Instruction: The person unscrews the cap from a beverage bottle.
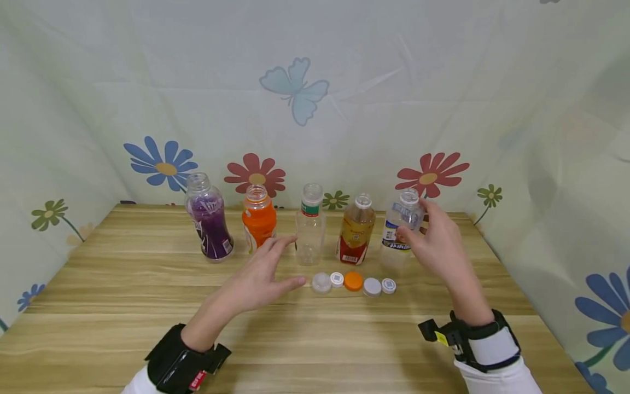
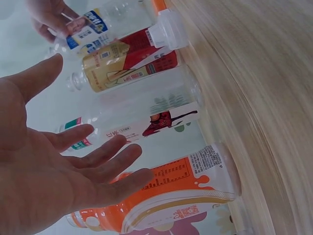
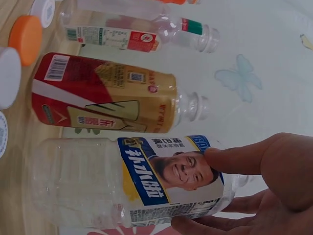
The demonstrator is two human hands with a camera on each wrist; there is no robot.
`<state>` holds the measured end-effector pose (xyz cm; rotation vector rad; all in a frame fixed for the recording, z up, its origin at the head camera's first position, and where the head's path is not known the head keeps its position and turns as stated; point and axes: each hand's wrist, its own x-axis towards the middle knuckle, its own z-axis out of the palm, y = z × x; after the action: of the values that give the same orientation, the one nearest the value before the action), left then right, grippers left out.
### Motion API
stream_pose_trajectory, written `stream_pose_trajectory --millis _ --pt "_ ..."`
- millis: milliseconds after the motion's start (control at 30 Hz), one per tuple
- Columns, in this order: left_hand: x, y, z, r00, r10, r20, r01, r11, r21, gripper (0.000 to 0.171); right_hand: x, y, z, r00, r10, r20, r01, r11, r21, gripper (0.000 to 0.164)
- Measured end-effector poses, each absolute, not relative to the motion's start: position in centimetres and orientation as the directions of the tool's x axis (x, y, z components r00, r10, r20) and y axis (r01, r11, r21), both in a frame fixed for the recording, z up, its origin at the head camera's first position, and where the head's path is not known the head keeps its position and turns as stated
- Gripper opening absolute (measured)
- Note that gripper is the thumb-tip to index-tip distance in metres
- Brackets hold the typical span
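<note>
My right hand (image 1: 438, 241) holds the clear plastic bottle with a blue and white label (image 1: 396, 232) at the right end of a row. In the right wrist view the thumb (image 3: 239, 159) lies on its label and other fingers go round the far side. My left hand (image 1: 261, 276) is spread with fingers extended, holding nothing. Its fingertips come near the clear bottle with a green and red neck band (image 1: 310, 241) and pass before the orange bottle (image 1: 259, 219). In the left wrist view, the left palm (image 2: 44, 171) faces the bottles.
A purple-filled bottle (image 1: 211, 224) stands at the left end, and a gold and red bottle (image 1: 356, 232) right of centre. Bottle necks are uncapped. Before them lie several caps, including an orange cap (image 1: 353, 281) and a white cap (image 1: 372, 287). A flowered cloth (image 1: 344, 137) hangs behind the wooden table (image 1: 344, 345).
</note>
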<state>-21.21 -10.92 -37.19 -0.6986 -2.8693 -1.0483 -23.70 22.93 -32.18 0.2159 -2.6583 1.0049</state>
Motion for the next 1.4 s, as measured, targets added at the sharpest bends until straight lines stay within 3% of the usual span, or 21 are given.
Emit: stream_pose_trajectory --millis 833,1400 --pt "-21.3 -11.1 -37.4 -0.900 0.403 0.164 0.415 0.681 0.603 0.083 -25.9 24.4 -34.3 -0.969 -0.086 0.230 -0.219 0.729 -0.649 0.069" --pt "-21.4 -11.1 -37.4 -0.899 0.405 0.168 0.420 0.684 0.596 0.082 -25.7 25.3 -33.3 -0.987 -0.076 0.141 -0.150 0.753 -0.640 0.098"
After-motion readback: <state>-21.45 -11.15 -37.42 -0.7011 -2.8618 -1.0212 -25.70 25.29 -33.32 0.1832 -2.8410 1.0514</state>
